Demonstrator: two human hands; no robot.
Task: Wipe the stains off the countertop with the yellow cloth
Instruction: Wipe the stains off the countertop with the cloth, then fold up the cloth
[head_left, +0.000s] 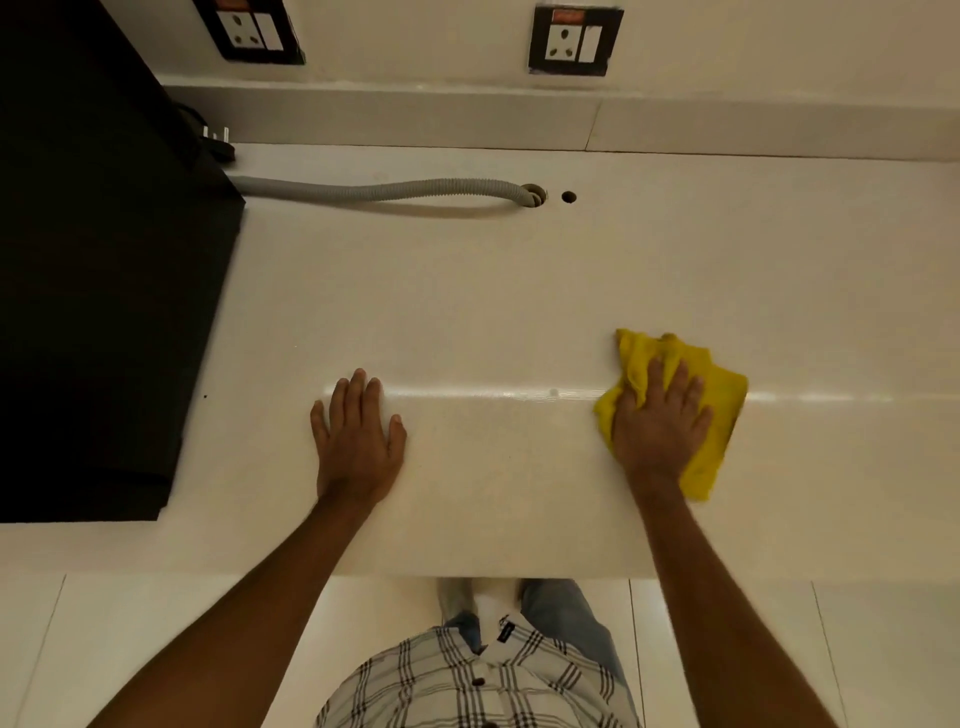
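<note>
A: Which step are you in?

B: Mid-wipe. Your right hand (657, 423) lies flat w/ fingers spread, pressing the yellow cloth (719, 415) onto the bench (493, 291), right of centre. The cloth is crumpled, partly under the palm; it is pinned by pressure, not gripped. Your left hand (358, 434) is empty, fingers together and flat on the bench, well apart from the cloth, prob. as a brace.

A: Where do the stains lie?

B: A faint grey spot (554, 392) shows on the glare band, between your hands, near the cloth's left edge. A small dark speck (205, 396) sits far left, beside the black appliance (104, 260). Other marks are too faint to tell.

A: What does the next move call for?

B: Likely a leftward sweep w/ steady downward pressure, over the grey spot. Keep the cloth flat under the palm so it doesn't bunch. The hose (374, 191) at the back is well clear.
</note>
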